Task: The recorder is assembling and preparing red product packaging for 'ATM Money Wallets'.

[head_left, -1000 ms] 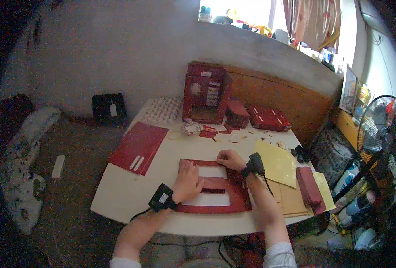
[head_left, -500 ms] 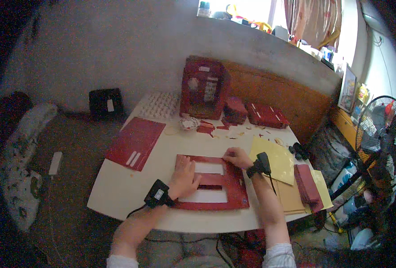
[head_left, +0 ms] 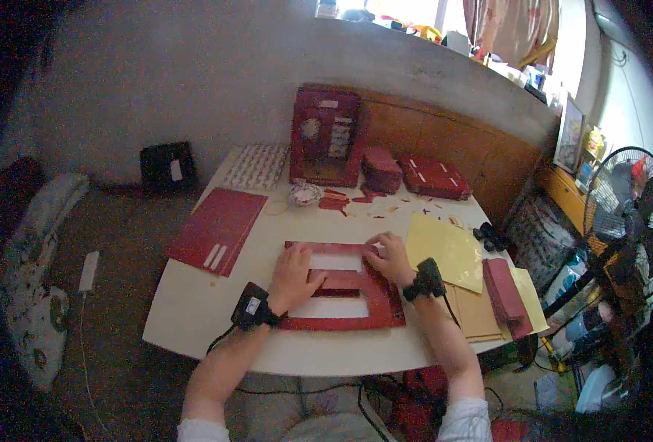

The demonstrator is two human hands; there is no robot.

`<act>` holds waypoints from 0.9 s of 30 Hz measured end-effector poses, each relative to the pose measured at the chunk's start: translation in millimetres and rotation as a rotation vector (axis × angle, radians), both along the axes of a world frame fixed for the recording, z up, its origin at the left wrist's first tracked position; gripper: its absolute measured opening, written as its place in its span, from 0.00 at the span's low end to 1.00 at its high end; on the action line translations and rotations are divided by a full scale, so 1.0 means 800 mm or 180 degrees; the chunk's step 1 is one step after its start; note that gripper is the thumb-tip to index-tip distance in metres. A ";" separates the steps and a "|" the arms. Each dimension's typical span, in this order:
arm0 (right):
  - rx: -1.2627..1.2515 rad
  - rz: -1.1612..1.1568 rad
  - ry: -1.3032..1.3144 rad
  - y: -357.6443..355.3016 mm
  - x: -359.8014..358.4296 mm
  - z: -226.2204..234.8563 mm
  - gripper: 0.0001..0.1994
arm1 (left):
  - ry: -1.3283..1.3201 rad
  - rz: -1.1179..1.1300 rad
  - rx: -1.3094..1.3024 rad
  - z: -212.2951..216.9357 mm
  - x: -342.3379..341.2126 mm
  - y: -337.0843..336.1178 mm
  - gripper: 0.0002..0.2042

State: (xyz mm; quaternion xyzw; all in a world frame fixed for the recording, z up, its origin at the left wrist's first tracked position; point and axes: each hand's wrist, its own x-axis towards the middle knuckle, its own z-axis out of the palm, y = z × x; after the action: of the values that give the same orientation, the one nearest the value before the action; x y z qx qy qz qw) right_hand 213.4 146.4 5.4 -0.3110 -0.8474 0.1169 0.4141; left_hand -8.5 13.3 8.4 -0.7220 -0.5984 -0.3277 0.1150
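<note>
A dark red cardboard sheet with two rectangular window openings and a narrow dark slot lies before me on the white table. My left hand lies flat across its left side, fingers together and thumb spread toward the middle strip. At the upper right part of the sheet is my right hand, its fingers bent and its thumb close to them, gripping the top edge. The fingertips are partly hidden. Each wrist wears a black strapped device.
Another red sheet lies at left. Behind stand a red box, red stacks and torn scraps. Yellow sheets, tan boards and a red bundle are at right. A fan stands beyond.
My left hand has shifted slightly up and left on the sheet. My right hand's fingers have bent more at the top edge. The whole view has shifted a little.
</note>
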 end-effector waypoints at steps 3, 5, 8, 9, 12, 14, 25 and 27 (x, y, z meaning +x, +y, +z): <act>0.0719 0.0299 0.0013 -0.057 -0.004 0.031 0.09 | 0.0242 0.0048 0.0293 0.004 -0.011 0.003 0.23; -0.0306 0.1600 -0.0247 -0.101 -0.002 0.049 0.08 | 0.0078 -0.0028 0.0365 0.012 -0.013 0.002 0.20; 0.0620 0.1666 -0.0620 -0.127 0.000 0.026 0.07 | -0.0244 -0.0400 0.0533 0.012 -0.014 0.010 0.13; 0.1089 0.1628 -0.0763 -0.122 0.002 0.001 0.07 | -0.0403 -0.0660 0.0594 0.010 -0.013 0.016 0.10; 0.1529 0.1564 -0.0935 -0.125 0.001 -0.005 0.08 | -0.0692 -0.1599 -0.0493 0.021 -0.008 -0.006 0.07; 0.1385 0.1497 -0.1058 -0.129 0.011 -0.002 0.12 | -0.0668 -0.2052 -0.0694 0.038 0.014 -0.026 0.07; 0.0579 0.1390 -0.1015 -0.137 0.012 0.014 0.12 | -0.0029 -0.2222 -0.0685 0.045 0.029 -0.044 0.06; 0.0465 0.1332 -0.0954 -0.137 0.013 0.017 0.10 | 0.0141 -0.2084 -0.0425 0.044 0.028 -0.046 0.06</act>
State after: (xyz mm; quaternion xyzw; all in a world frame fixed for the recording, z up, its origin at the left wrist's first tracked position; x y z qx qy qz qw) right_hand 224.2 36.5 19.0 -0.1121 -0.9514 0.0911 0.2721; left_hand 14.2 -23.5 43.9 -0.8888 -0.3522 -0.2916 -0.0310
